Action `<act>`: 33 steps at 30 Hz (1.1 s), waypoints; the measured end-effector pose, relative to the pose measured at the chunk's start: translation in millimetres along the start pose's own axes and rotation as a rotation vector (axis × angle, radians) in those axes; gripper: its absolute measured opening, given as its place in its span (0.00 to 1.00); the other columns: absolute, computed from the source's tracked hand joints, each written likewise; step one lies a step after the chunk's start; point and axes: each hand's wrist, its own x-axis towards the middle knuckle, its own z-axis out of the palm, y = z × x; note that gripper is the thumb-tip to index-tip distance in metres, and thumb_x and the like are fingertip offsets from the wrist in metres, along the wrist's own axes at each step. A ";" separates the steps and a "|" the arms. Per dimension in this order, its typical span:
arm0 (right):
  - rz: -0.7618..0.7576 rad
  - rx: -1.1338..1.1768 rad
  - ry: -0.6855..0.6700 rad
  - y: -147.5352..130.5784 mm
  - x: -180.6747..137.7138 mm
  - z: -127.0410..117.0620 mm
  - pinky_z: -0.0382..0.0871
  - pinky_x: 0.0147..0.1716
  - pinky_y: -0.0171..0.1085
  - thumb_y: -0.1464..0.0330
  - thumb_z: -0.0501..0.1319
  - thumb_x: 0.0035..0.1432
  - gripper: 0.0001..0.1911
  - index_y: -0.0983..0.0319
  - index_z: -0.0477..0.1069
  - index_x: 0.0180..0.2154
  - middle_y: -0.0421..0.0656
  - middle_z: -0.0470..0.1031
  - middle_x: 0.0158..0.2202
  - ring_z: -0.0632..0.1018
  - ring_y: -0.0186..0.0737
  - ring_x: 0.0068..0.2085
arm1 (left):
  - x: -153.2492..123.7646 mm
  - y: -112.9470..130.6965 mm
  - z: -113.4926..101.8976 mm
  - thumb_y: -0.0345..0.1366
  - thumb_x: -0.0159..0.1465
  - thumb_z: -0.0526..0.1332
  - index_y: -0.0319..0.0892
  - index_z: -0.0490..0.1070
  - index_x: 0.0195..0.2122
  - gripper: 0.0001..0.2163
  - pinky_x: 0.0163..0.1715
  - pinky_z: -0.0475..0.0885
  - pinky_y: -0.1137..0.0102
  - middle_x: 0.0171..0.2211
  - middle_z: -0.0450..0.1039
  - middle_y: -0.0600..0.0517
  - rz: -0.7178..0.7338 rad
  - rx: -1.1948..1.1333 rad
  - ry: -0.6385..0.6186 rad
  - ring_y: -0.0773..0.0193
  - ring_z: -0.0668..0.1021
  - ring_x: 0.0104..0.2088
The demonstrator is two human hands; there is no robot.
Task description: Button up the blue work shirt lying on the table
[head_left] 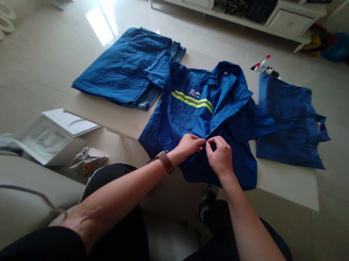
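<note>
Head camera looks down on a blue work jacket with a yellow reflective stripe, spread front-up in the middle of the frame on a low pale worktop. Its hem hangs over the near edge. The left hand, with a brown watch on its wrist, and the right hand meet at the lower front opening. The fingers of each are closed in a tight pinch on a front edge of the cloth, the two pinches almost touching. Whether a button or snap sits between them is too small to tell.

The likeliest trouble is a slip. Each grip holds only a thin fold of fabric, so a tug could pull one edge free or bring the two edges together out of line. With the hem already past the worktop edge, a pull toward the person could also drag the whole garment down off it.

One folded blue garment lies at the upper left of the worktop with a sleeve of the jacket over its edge, and another lies at the right. A tug might disturb either. Small red-capped bottles stand at the far edge, well apart from the hands. On the floor at the left are a white box and a crumpled bag, and a shoe shows under the worktop. Nothing blocks the hands.
</note>
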 end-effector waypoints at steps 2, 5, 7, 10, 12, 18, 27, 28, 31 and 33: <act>0.002 -0.005 0.004 -1.7 0.5 -0.7 0.67 0.39 0.42 0.69 0.58 0.62 0.05 0.58 0.70 0.32 0.46 0.77 0.35 0.77 0.46 0.38 | 0.5 -0.8 0.5 0.27 0.66 0.63 0.36 0.74 0.23 0.12 0.27 0.67 0.76 0.20 0.71 0.53 0.029 0.016 0.007 0.72 0.72 0.22; 0.022 0.000 0.012 -4.7 1.3 -2.2 0.67 0.39 0.42 0.68 0.60 0.61 0.05 0.58 0.69 0.31 0.45 0.76 0.34 0.76 0.45 0.36 | 3.2 -4.5 0.9 0.26 0.65 0.62 0.36 0.73 0.22 0.12 0.28 0.66 0.75 0.20 0.71 0.54 0.059 0.050 0.027 0.72 0.71 0.22; 0.035 0.019 0.015 -6.3 2.0 -3.0 0.66 0.38 0.41 0.67 0.60 0.61 0.06 0.58 0.68 0.30 0.45 0.75 0.33 0.75 0.44 0.35 | 5.3 -7.4 0.7 0.26 0.64 0.61 0.36 0.73 0.22 0.13 0.27 0.65 0.76 0.19 0.70 0.54 0.085 0.082 0.038 0.72 0.70 0.22; 0.084 0.076 0.023 -7.1 3.4 -3.7 0.66 0.38 0.41 0.66 0.60 0.60 0.07 0.58 0.69 0.29 0.44 0.75 0.32 0.75 0.44 0.34 | 6.0 -8.5 0.6 0.25 0.64 0.60 0.37 0.71 0.21 0.13 0.27 0.64 0.76 0.19 0.68 0.55 0.131 0.113 0.029 0.73 0.68 0.21; 0.153 0.122 0.035 -6.3 4.4 -3.6 0.67 0.38 0.41 0.64 0.61 0.58 0.07 0.58 0.70 0.28 0.44 0.76 0.31 0.74 0.43 0.33 | 4.5 -6.2 0.7 0.25 0.65 0.58 0.37 0.70 0.23 0.13 0.27 0.64 0.76 0.19 0.68 0.56 0.143 0.107 -0.003 0.73 0.68 0.21; 0.295 0.228 0.047 -1.5 5.0 -0.5 0.67 0.38 0.42 0.60 0.61 0.55 0.10 0.58 0.71 0.29 0.43 0.75 0.29 0.73 0.43 0.32 | 2.3 -1.1 -0.9 0.22 0.60 0.63 0.37 0.70 0.27 0.07 0.26 0.63 0.76 0.21 0.68 0.58 0.150 0.128 -0.108 0.74 0.69 0.22; 0.306 0.257 0.100 3.5 6.1 4.3 0.70 0.43 0.45 0.59 0.60 0.54 0.10 0.58 0.69 0.29 0.44 0.75 0.32 0.74 0.45 0.35 | 2.6 -0.6 -4.5 0.25 0.59 0.63 0.37 0.72 0.29 0.04 0.25 0.60 0.74 0.20 0.66 0.59 0.236 0.343 -0.138 0.72 0.66 0.22; 0.303 0.254 0.117 5.1 6.6 4.6 0.70 0.44 0.45 0.59 0.60 0.54 0.09 0.57 0.69 0.29 0.45 0.75 0.33 0.74 0.45 0.36 | 2.1 -0.1 -4.3 0.25 0.58 0.63 0.38 0.72 0.30 0.03 0.25 0.59 0.74 0.21 0.66 0.60 0.250 0.330 -0.145 0.73 0.66 0.22; 0.299 0.252 0.141 10.5 8.0 5.8 0.70 0.46 0.45 0.59 0.60 0.53 0.09 0.57 0.69 0.29 0.45 0.74 0.35 0.74 0.46 0.39 | 1.5 -0.7 -3.5 0.25 0.57 0.63 0.39 0.70 0.30 0.04 0.24 0.57 0.75 0.21 0.62 0.62 0.253 0.266 -0.153 0.74 0.63 0.21; 0.303 0.244 0.138 13.8 8.2 6.9 0.70 0.47 0.45 0.59 0.60 0.54 0.09 0.57 0.69 0.29 0.46 0.74 0.36 0.74 0.46 0.40 | 1.7 -1.9 -2.9 0.24 0.57 0.63 0.39 0.69 0.31 0.04 0.23 0.55 0.75 0.21 0.61 0.62 0.229 0.230 -0.155 0.75 0.62 0.20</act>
